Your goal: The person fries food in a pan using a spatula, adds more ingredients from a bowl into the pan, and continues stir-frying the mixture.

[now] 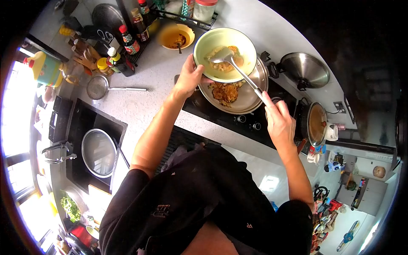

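My left hand (190, 76) grips the rim of a pale green bowl (204, 42), which is held over the pan on the stove. My right hand (280, 121) is closed round the handle of a metal spatula (243, 74). The spatula's blade is inside the bowl, at a heap of yellowish food (236, 63). Below the bowl, browned food (225, 94) lies in the wide pan (248, 100). The bowl hides the far part of the pan.
A yellow bowl (190, 34) of sauce with a spoon stands left of the stove, near sauce bottles (129, 40). A strainer (98, 88) lies on the counter. The sink (76, 127) holds a round metal basin (98, 153). Lidded cookware (316, 123) stands at right.
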Tool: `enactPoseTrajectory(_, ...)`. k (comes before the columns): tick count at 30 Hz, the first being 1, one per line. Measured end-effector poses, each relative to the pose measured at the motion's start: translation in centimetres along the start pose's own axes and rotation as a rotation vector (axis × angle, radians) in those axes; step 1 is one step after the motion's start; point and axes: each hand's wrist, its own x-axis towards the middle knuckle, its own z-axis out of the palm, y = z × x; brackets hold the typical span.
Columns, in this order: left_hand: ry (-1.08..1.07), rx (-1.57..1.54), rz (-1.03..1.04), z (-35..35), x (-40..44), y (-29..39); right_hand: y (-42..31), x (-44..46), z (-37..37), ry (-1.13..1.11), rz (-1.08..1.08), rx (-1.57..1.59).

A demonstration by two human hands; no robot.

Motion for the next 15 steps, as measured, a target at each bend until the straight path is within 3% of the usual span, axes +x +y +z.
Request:
enactPoseTrajectory(7, 0.001, 0.074, 0.066, -1.5, -0.2, -0.1, 0.9, -0.1, -4.0, -0.047, -0.132, -0.182)
enactPoseTrajectory(15, -0.065, 0.171, 0.133, -0.9, 0.1, 0.4, 2.0, 0.9, -3.3, 0.059, -0.041, -0.165)
